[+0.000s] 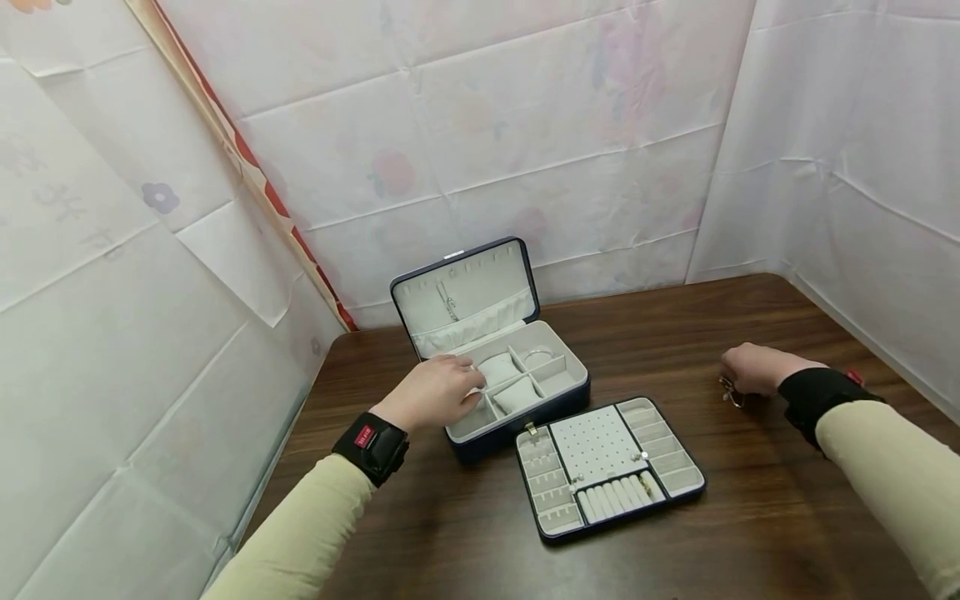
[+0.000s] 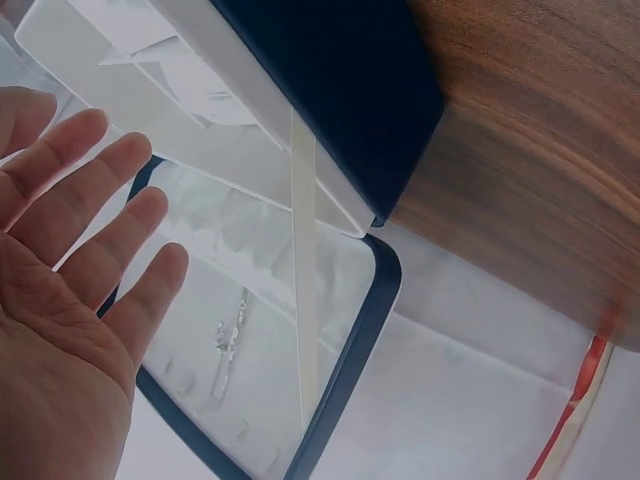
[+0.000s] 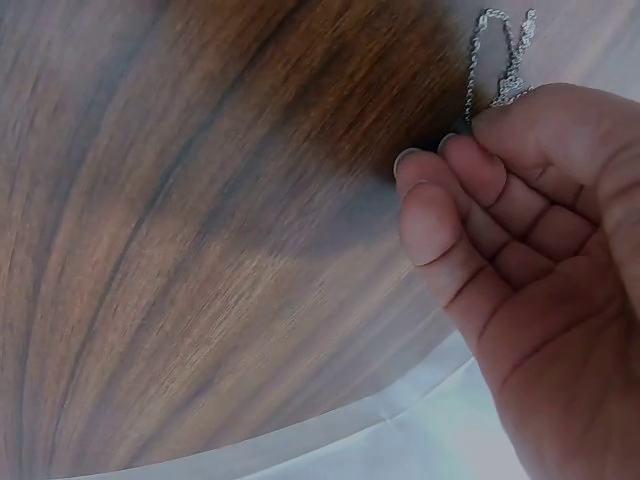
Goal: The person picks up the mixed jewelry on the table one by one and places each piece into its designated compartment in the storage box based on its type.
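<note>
At center left, the left hand [image 1: 435,392] is hovering flat, fingers straight, over the open jewelry box [image 1: 517,392]. The removable tray [image 1: 609,467] is lying beside it. At right, the right hand [image 1: 753,368] is pinching a silver chain [image 3: 497,55] over the bench [image 1: 750,517].

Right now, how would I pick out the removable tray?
On the wooden table, find the open blue jewelry box. The tray lies flat just in front of it, nearer the person. Unlike the box, it has no lid and shows a dotted earring panel.
</note>
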### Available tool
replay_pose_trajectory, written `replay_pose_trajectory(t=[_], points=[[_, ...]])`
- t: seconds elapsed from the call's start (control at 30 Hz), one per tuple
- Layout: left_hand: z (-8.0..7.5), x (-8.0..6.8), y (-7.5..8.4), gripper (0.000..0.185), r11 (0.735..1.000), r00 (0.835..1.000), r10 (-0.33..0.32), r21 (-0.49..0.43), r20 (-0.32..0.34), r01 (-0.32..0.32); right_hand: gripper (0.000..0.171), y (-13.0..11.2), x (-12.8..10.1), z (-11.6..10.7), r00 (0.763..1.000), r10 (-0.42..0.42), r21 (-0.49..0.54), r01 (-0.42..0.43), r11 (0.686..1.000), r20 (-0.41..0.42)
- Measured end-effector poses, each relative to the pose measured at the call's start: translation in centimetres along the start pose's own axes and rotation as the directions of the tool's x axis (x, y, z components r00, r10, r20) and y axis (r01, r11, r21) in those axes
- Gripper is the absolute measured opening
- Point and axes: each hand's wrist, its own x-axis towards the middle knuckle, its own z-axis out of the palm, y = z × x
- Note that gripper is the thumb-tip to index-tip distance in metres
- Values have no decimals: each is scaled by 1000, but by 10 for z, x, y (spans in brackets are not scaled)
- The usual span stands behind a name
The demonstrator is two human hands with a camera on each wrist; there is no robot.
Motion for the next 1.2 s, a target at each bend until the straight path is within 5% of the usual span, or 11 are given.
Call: replay_pose_trajectory(t=[0.53, 0.87, 1.2], points=[[1, -4, 7, 9, 999, 999, -30, -18, 43, 30, 18, -1, -4, 1, 999, 44, 90, -46, 995, 17], [7, -4, 9, 5, 999, 1000, -19, -27, 2, 19, 12, -7, -3, -9, 1000, -25, 117, 23, 993, 14], [12, 4, 20, 16, 989, 996, -80, -120, 26, 82, 11, -37, 0, -35, 984, -141, 56, 147, 987, -110]])
